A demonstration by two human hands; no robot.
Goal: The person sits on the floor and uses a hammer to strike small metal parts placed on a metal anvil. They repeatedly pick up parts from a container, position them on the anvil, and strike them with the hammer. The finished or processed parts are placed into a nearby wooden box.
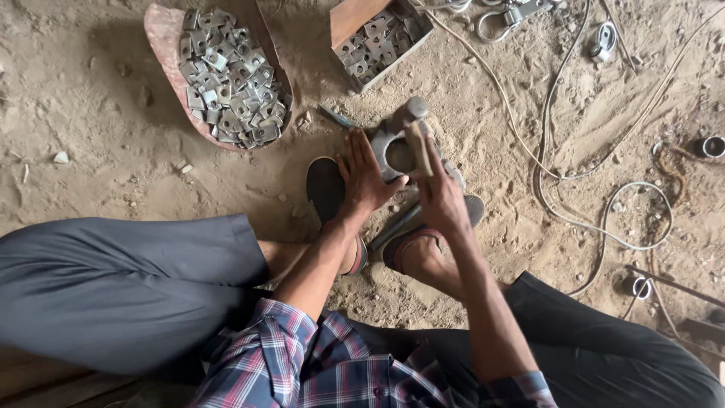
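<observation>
My right hand (pixel 442 198) grips the wooden handle of a hammer (pixel 416 128), whose metal head points away from me. Under the hammer lies a grey metal block (pixel 393 151) with a round hollow, resting on the sandy ground between my feet. My left hand (pixel 361 175) lies flat with fingers spread against the left side of that block, holding nothing that I can see. Both feet wear dark sandals (pixel 325 187) on either side of the block. A metal bar (pixel 396 225) runs under my right hand.
A rust-coloured curved tray (pixel 162 34) at upper left holds several square metal plates. A box (pixel 355 15) at top centre holds more plates. Cords (pixel 604 227), shackles (pixel 498 19) and a small metal ring (pixel 713 146) lie on the sand at right.
</observation>
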